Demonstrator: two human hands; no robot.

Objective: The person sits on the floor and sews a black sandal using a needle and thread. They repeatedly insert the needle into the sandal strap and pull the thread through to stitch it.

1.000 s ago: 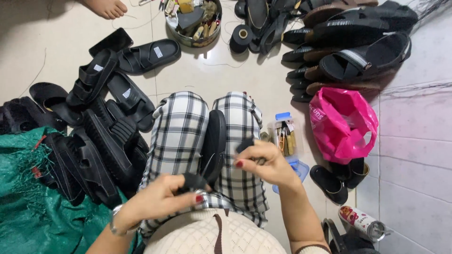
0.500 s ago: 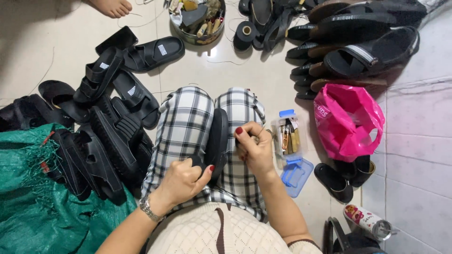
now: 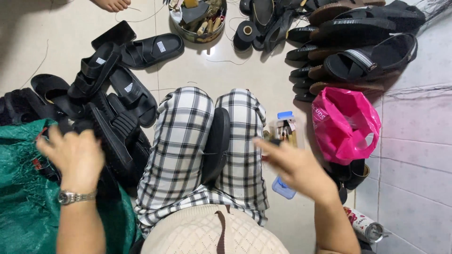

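Observation:
A black sandal sole point(image 3: 216, 146) stands on edge, wedged between my knees in checked trousers point(image 3: 181, 141). My left hand point(image 3: 70, 157), with a metal wristwatch, is out to the left with fingers spread on a pile of black strap sandals point(image 3: 113, 127). Motion-blurred, my right hand point(image 3: 294, 167) hovers to the right of my knee with fingers extended and nothing visible in it. Just beyond that hand sits a small clear box with a blue lid point(image 3: 282, 129).
A green woven sack point(image 3: 23, 202) lies at the left. A pink plastic bag point(image 3: 346, 122) is at the right, with stacked sandals point(image 3: 367, 61) behind it. Ahead are a round tin of tools point(image 3: 197, 19) and a black thread spool point(image 3: 245, 34). Another person's foot point(image 3: 110, 3) shows at the top edge.
Both hands have left the sole on my lap. The left hand swung out to the sandal pile, and the right hand moved out past my right knee.

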